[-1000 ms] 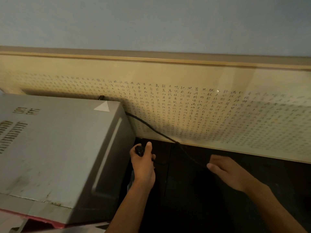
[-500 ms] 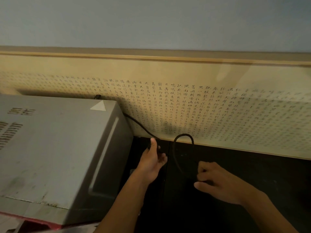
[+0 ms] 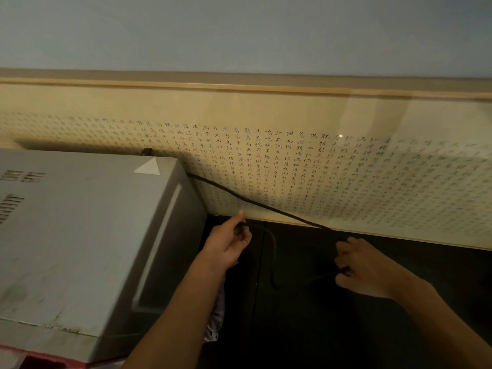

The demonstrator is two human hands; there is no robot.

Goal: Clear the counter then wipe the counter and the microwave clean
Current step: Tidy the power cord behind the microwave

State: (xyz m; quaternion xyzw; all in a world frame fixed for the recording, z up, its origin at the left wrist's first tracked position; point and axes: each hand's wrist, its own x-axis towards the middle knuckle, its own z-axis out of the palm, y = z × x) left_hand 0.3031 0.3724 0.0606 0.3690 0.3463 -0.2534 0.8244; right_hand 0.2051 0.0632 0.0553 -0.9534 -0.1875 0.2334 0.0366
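**One head camera, close to the wall**

I get a single wide-angle view, worn on the person's head, looking forward and down toward the back wall (image 3: 239,30). It sits close in: the microwave (image 3: 80,235) fills the lower left, the dark desk (image 3: 332,336) the lower right, the lettered wall panel (image 3: 359,161) runs across the middle

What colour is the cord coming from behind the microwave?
The cord is black, clearest in the head view.
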